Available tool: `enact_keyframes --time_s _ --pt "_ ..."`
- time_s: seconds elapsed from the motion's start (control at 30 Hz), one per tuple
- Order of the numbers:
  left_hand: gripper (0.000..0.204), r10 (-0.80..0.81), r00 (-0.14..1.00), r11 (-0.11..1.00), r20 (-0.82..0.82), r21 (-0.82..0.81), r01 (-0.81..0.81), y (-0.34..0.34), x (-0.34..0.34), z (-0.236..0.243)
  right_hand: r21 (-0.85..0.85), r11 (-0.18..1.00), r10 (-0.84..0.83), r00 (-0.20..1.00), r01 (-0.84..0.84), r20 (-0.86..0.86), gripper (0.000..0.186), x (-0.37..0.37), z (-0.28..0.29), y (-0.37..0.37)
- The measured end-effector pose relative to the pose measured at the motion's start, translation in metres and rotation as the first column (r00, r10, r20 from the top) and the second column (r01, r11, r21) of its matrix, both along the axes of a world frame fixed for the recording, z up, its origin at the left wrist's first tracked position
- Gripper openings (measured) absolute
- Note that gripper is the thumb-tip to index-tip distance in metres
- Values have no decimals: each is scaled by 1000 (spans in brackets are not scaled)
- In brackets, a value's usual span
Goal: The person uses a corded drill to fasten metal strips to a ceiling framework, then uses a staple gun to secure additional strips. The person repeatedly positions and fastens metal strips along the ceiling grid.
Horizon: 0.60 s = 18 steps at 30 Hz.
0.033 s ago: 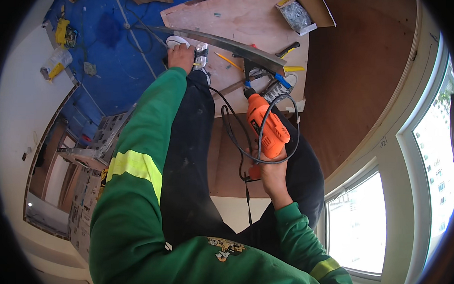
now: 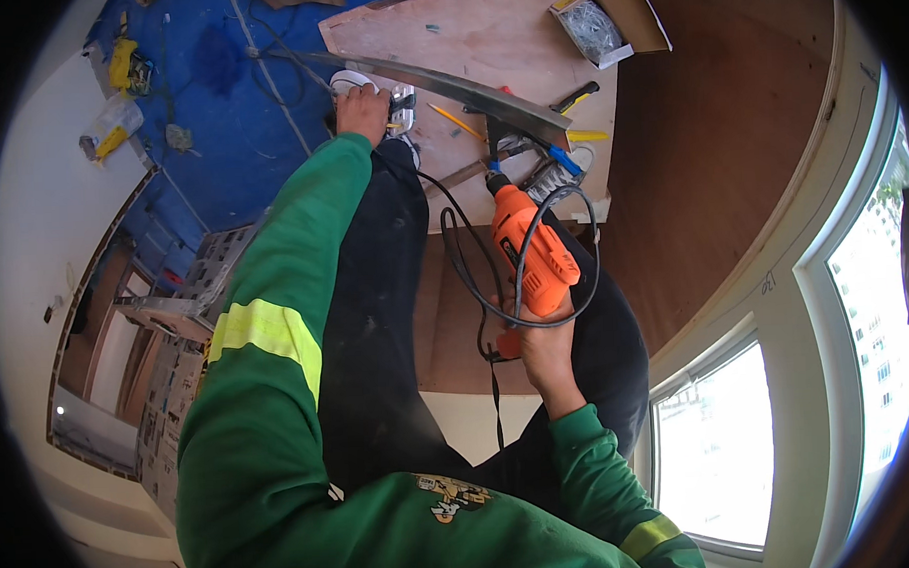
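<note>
My right hand (image 2: 547, 346) is wrapped round the handle of an orange power drill (image 2: 529, 251), whose chuck points away from me. The drill's black cord (image 2: 595, 244) loops over the tool and my wrist. Farther off to the left, my left hand (image 2: 361, 114) is closed at the side of a white power strip (image 2: 400, 111), which has a dark plug in it. The fingers' undersides are hidden. Beside it shows a white shoe (image 2: 347, 80). A long metal strip (image 2: 458, 92) lies past both hands. Near the drill tip is a blue-handled tool (image 2: 565, 161).
A pale wooden board (image 2: 506, 32) bears a yellow pencil (image 2: 457, 122), a utility knife (image 2: 576, 98) and an open box (image 2: 631, 22) of small clear packets. Blue sheeting (image 2: 218, 92) covers the floor at left. Windows (image 2: 715, 445) stand at right.
</note>
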<state>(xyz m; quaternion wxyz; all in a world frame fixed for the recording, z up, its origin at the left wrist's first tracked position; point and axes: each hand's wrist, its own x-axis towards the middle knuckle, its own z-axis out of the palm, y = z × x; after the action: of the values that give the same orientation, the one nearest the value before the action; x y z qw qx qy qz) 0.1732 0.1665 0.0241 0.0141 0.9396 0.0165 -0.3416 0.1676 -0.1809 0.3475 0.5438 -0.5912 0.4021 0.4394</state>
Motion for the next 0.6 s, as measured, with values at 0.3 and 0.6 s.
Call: enact_keyframes --time_s 0.3,0.6 --pt "27 -450 876 887 -174 23 461 -14 20 -10 -15 1000 -21 999 21 -28 42 11 3 2" --pt "36 -622 747 774 -234 -40 631 -16 26 -28 -2 1000 -30 999 30 37 37 14 3 3"
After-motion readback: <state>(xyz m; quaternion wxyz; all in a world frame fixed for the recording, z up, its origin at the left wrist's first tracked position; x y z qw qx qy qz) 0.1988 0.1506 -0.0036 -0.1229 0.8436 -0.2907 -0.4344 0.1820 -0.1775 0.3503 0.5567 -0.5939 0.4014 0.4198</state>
